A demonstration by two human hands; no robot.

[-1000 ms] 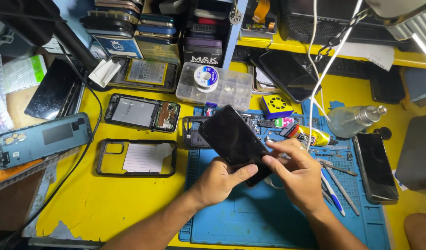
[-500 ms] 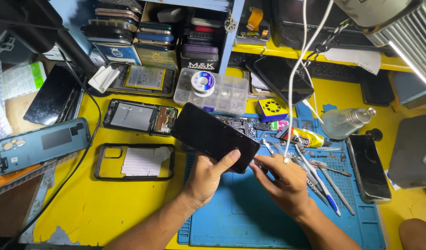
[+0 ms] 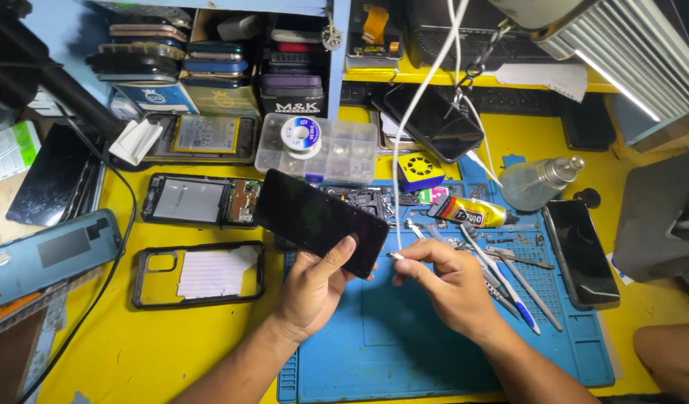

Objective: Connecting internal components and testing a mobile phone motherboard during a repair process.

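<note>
My left hand (image 3: 314, 288) holds a black phone (image 3: 319, 221) by its lower right end, screen up, tilted above the blue work mat (image 3: 404, 352). My right hand (image 3: 445, 280) pinches the plug end of a white cable (image 3: 415, 105) that hangs down from above. The plug tip points left at the phone's lower edge, a short gap away. Both hands hover over the mat on the yellow bench.
An opened phone (image 3: 198, 200), an empty black case (image 3: 198, 274) and a blue phone back (image 3: 49, 254) lie left. Tweezers and tools (image 3: 501, 273), a glue tube (image 3: 468, 212), a clear bottle (image 3: 539, 183), a black phone (image 3: 581, 251) sit right. A parts box (image 3: 322, 146) stands behind.
My left hand has shifted the phone leftward and flatter. My right hand has taken hold of the white cable's plug and brought it toward the phone's end.
</note>
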